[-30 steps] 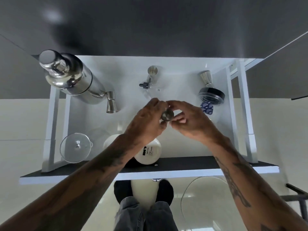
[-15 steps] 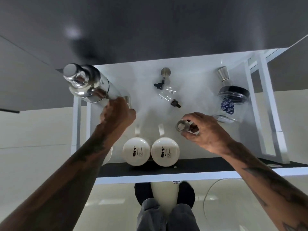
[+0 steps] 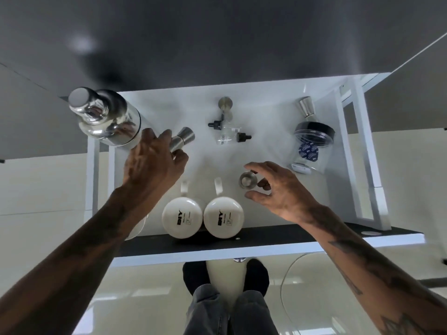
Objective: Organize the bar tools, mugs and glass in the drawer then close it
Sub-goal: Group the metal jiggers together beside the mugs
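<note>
Two white mugs (image 3: 202,217), two dropper bottles (image 3: 226,132); a steel jigger in each hand's grip: left (image 3: 154,165), right (image 3: 278,189).

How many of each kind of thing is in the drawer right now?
Shaker: 1
Metal measuring cups: 4
White mugs: 2
Dropper bottles: 2
Clear jar: 1
Glass, mostly hidden by an arm: 1
Total: 11

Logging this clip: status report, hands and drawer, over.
Left hand gripping jigger beside shaker. Right hand setting down small steel cup. Drawer open, two mugs inverted at front. Nothing blocking.
</note>
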A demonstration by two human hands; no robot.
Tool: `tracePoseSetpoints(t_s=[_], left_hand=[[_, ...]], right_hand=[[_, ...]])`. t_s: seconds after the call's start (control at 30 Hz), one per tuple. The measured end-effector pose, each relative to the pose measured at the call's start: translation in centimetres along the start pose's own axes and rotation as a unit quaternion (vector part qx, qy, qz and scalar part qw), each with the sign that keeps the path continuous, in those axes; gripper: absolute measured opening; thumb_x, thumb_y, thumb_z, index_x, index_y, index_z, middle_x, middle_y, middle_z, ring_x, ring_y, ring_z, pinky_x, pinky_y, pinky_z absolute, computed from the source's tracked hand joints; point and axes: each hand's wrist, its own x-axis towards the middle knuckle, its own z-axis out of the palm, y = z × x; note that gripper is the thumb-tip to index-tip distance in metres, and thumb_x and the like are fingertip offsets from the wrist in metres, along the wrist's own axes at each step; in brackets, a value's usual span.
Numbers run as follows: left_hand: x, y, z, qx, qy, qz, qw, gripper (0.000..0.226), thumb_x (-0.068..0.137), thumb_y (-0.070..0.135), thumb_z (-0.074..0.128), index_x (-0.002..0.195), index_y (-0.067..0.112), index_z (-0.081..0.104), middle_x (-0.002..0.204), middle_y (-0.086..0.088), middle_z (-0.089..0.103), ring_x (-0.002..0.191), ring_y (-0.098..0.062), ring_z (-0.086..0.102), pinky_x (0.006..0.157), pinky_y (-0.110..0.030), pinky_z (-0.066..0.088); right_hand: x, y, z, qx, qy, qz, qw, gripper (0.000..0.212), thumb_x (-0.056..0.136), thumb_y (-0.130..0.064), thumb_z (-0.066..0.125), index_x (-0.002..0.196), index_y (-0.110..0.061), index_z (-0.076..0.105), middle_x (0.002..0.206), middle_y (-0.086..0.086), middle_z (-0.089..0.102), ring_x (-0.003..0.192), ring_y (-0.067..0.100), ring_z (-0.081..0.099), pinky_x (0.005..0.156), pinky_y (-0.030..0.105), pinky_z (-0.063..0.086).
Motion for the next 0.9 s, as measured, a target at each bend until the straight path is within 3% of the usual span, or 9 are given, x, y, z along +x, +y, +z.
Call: tracePoseSetpoints(t_s=[0.1, 0.2, 0.3, 0.5, 0.63, 0.77, 0.9], left_hand=[[-3.3, 2.8, -3.4, -0.066, 0.021, 0.107, 0.992, 0.048, 0.082, 0.021, 0.073, 0.123, 0.008, 0.051, 0.111, -0.015, 0.06, 0.081, -0.028, 0.062, 0.071, -0.038, 0.053], [-4.6, 5.9, -3.1, -0.115, -0.037, 0.183, 0.976, 0.036, 0.077, 0.015, 0.077, 0.108, 0.011, 0.058, 0.109, -0.01, 0.055, 0.073, -0.029, 0.066, 0.062, -0.035, 0.055], [-5.1, 8.8, -0.3, -0.124, -0.123, 0.25, 0.953, 0.026, 0.082, 0.005, 0.071, 0.106, 0.01, 0.063, 0.112, -0.01, 0.05, 0.078, -0.026, 0.066, 0.068, -0.039, 0.057], [-7.1, 11.4, 4.6, -0.022, -0.207, 0.315, 0.926, 0.029, 0.09, -0.001, 0.06, 0.117, 0.009, 0.058, 0.12, -0.01, 0.043, 0.098, -0.02, 0.057, 0.083, -0.035, 0.055], [-7.9, 10.7, 5.8, 0.036, -0.237, 0.343, 0.908, 0.031, 0.091, -0.001, 0.059, 0.121, 0.011, 0.059, 0.118, -0.007, 0.044, 0.098, -0.017, 0.055, 0.082, -0.029, 0.05], [-7.7, 10.8, 5.7, 0.082, -0.246, 0.378, 0.889, 0.025, 0.093, 0.0, 0.055, 0.114, 0.011, 0.063, 0.116, -0.006, 0.052, 0.104, -0.019, 0.055, 0.077, -0.026, 0.042], [-7.2, 10.7, 5.9, 0.113, -0.214, 0.401, 0.884, 0.027, 0.092, 0.004, 0.057, 0.119, 0.01, 0.06, 0.113, -0.006, 0.058, 0.103, -0.021, 0.054, 0.085, -0.032, 0.045]], right_hand=[[0.3, -0.1, -0.2, -0.005, 0.001, -0.04, 0.999, 0.041, 0.082, -0.026, 0.076, 0.121, -0.022, 0.06, 0.113, -0.001, 0.063, 0.085, 0.016, 0.064, 0.076, 0.035, 0.057], [0.1, 0.7, -1.0, -0.023, -0.006, -0.037, 0.999, 0.037, 0.081, -0.022, 0.075, 0.116, -0.02, 0.062, 0.105, 0.001, 0.066, 0.083, 0.019, 0.065, 0.075, 0.038, 0.057], [-1.5, 1.6, -2.4, -0.027, -0.003, -0.022, 0.999, 0.033, 0.08, -0.021, 0.078, 0.109, -0.016, 0.065, 0.099, 0.0, 0.066, 0.078, 0.018, 0.063, 0.073, 0.041, 0.057], [-4.4, 1.9, -4.3, -0.026, -0.09, 0.024, 0.995, 0.037, 0.077, -0.017, 0.083, 0.109, -0.015, 0.066, 0.104, 0.003, 0.067, 0.081, 0.014, 0.067, 0.071, 0.028, 0.06], [-4.6, 1.7, -3.7, -0.035, -0.137, 0.025, 0.99, 0.035, 0.077, -0.012, 0.082, 0.107, -0.017, 0.064, 0.102, -0.001, 0.062, 0.081, 0.016, 0.064, 0.069, 0.029, 0.057], [-4.6, 1.6, -3.1, -0.049, -0.159, 0.011, 0.986, 0.033, 0.079, -0.01, 0.08, 0.107, -0.017, 0.063, 0.094, -0.007, 0.055, 0.077, 0.013, 0.059, 0.061, 0.014, 0.04], [-4.2, 1.4, -3.0, -0.061, -0.178, 0.016, 0.982, 0.032, 0.082, -0.012, 0.078, 0.109, -0.018, 0.061, 0.091, -0.007, 0.051, 0.073, 0.009, 0.053, 0.058, 0.014, 0.034]])
